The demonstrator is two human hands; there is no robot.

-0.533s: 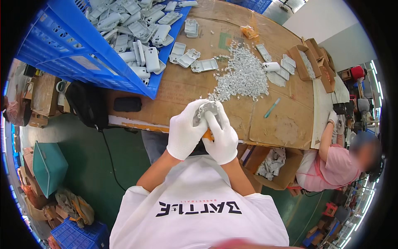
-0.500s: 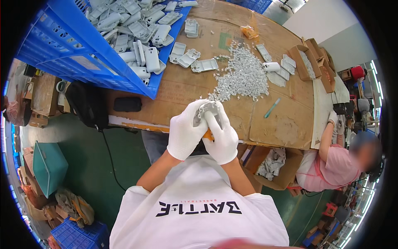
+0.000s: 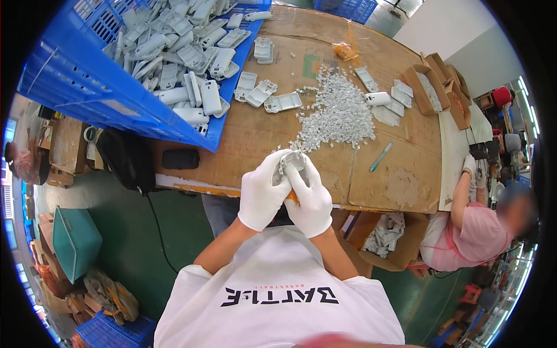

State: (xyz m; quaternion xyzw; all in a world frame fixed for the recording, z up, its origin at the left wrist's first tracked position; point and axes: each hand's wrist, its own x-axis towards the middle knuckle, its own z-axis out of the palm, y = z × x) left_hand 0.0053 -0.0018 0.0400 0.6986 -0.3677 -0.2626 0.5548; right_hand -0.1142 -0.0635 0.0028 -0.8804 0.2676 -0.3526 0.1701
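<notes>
At the table's near edge my gloved left hand (image 3: 261, 191) is closed around a small grey-white plastic shell (image 3: 294, 157). My gloved right hand (image 3: 311, 203) grips the same shell from the other side, with fingers pressed into its hollow. Much of the shell is hidden by both gloves. An orange bit (image 3: 293, 198) shows between my palms; what it belongs to is hidden. Just beyond my hands spreads a pile of small pale pieces (image 3: 336, 116). Several similar open shells (image 3: 283, 102) lie farther left on the cardboard-covered table (image 3: 243, 139).
A blue crate (image 3: 116, 98) heaped with shells stands at the left, near a black case (image 3: 180, 159). A teal pen-like tool (image 3: 380, 157) lies right. Small cardboard boxes (image 3: 422, 90) line the right edge; an open carton (image 3: 412, 243) sits below. A co-worker (image 3: 473, 232) sits at right.
The whole view has shifted slightly, with the table's near edge lower in the picture. Both hands stay closed on the shell, their fingers only slightly moved.
</notes>
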